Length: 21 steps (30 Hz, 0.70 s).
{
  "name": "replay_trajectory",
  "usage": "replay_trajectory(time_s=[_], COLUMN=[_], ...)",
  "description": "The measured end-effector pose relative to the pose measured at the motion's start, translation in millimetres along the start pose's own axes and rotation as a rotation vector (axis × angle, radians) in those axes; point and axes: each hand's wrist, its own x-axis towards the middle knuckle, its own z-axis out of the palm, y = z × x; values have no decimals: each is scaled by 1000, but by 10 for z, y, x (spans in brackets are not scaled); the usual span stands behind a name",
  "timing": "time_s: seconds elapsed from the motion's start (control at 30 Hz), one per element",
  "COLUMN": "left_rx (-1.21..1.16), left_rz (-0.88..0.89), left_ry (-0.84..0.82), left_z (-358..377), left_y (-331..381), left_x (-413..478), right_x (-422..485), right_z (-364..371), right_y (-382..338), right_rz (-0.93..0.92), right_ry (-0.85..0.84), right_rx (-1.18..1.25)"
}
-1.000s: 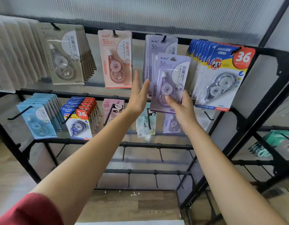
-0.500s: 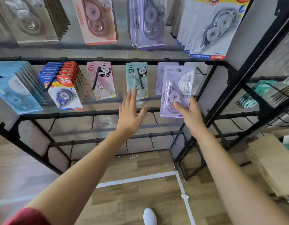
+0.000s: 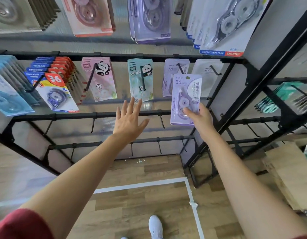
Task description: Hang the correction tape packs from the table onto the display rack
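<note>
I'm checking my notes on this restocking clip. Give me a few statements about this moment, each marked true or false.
1. The right hand grips the purple pack by its lower part. True.
2. The left hand holds the mint panda pack. False: it is open and holds nothing; that pack hangs on the rack.
3. The pink panda pack hangs to the left of the mint one. True.
4. The purple pack hangs with no hand on it. False: the right hand grips it.
5. The hooks on the rail below the panda packs are bare. True.
</note>
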Motion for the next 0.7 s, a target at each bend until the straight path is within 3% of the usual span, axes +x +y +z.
replay_trajectory(time_s=[0.33, 0.7], left_rx=[49, 35], left_rz=[-33, -89], left_ry=[6, 17], left_z=[6, -17], left_y=[7, 2], left_x=[167, 270], right_x=[398, 1061], right_z=[10, 138], right_y=[80, 142], right_rz=[21, 203], right_ry=[-80, -121], right_rx=[11, -131])
